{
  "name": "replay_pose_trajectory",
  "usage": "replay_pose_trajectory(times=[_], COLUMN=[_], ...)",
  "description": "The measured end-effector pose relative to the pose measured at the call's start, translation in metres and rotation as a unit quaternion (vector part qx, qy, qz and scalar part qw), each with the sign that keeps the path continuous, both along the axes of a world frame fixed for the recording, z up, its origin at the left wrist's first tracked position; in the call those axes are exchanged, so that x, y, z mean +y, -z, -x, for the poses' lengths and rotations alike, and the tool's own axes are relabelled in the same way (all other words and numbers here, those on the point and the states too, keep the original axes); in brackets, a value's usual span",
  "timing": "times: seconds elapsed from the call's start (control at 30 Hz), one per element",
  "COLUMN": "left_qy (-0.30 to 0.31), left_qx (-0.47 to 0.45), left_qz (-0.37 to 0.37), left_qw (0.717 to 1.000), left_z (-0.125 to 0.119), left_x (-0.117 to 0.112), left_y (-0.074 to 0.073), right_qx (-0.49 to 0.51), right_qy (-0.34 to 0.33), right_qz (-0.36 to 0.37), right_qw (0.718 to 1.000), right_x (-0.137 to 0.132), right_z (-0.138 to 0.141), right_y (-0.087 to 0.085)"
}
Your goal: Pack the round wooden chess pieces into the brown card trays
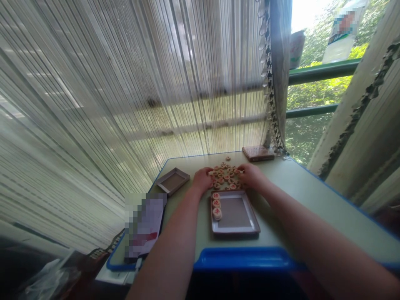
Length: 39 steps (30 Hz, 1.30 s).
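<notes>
A loose heap of round Chinese chess pieces (225, 177) with painted characters lies on the pale green table. My left hand (202, 180) touches the heap's left edge, its index finger and thumb apart. From the other side, my right hand (249, 176) rests against the right edge with fingers partly curled but apart. Neither hand shows a piece lifted; the fingertips are small and partly hidden. Just in front of the heap sits a shallow box tray (236, 212). Along its left wall, red-marked chess pieces (216, 204) form a column, the nearest seeming stacked.
An empty box lid (173, 181) lies left of the heap. A phone (145, 229) with a cable rests at the table's left edge. One brown box (258, 153) stands at the back right. Beaded string curtains (187, 75) hang behind; a bottle (342, 35) stands on the window rail.
</notes>
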State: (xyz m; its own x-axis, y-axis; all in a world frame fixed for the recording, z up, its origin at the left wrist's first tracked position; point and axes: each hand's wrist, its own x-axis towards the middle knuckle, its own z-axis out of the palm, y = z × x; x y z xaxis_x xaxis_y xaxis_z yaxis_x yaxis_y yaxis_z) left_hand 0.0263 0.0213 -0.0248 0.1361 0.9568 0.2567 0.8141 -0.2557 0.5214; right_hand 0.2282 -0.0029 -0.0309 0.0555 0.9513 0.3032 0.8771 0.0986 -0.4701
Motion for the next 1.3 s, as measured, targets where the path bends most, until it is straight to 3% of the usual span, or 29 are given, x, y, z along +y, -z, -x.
replay_pose_trajectory(times=[0.17, 0.33, 0.4, 0.57, 0.7, 0.8, 0.93, 1.17, 1.3], left_qy=[-0.008, 0.011, 0.008, 0.003, 0.058, 0.105, 0.142, 0.120, 0.127], left_qx=[0.013, 0.062, 0.069, 0.066, 0.106, 0.125, 0.122, 0.109, 0.097], left_qz=[0.032, 0.031, 0.020, -0.003, -0.043, -0.056, -0.020, -0.049, -0.052], left_qw=[0.999, 0.998, 0.997, 0.998, 0.992, 0.985, 0.982, 0.986, 0.986], left_z=[0.006, 0.004, 0.003, 0.001, -0.002, -0.004, -0.006, -0.008, -0.008], left_x=[-0.006, -0.012, -0.012, -0.010, -0.010, -0.012, -0.014, -0.012, -0.013], left_y=[-0.008, -0.008, -0.007, -0.005, -0.004, -0.005, -0.006, -0.004, -0.005], right_qx=[-0.016, -0.061, -0.069, -0.075, -0.094, -0.092, -0.056, -0.023, 0.006], right_qy=[-0.033, -0.166, -0.186, -0.137, -0.067, -0.031, -0.068, -0.101, -0.170], right_qz=[-0.027, -0.060, -0.060, -0.044, -0.008, 0.066, 0.139, 0.117, 0.093], right_qw=[0.999, 0.982, 0.978, 0.987, 0.993, 0.993, 0.986, 0.988, 0.981], right_x=[-0.002, -0.006, -0.007, -0.005, -0.005, -0.007, -0.013, -0.018, -0.018], right_z=[0.003, 0.013, 0.016, 0.012, 0.000, -0.008, -0.009, -0.003, -0.003], right_y=[-0.001, 0.002, 0.004, 0.002, -0.006, -0.014, -0.021, -0.021, -0.018])
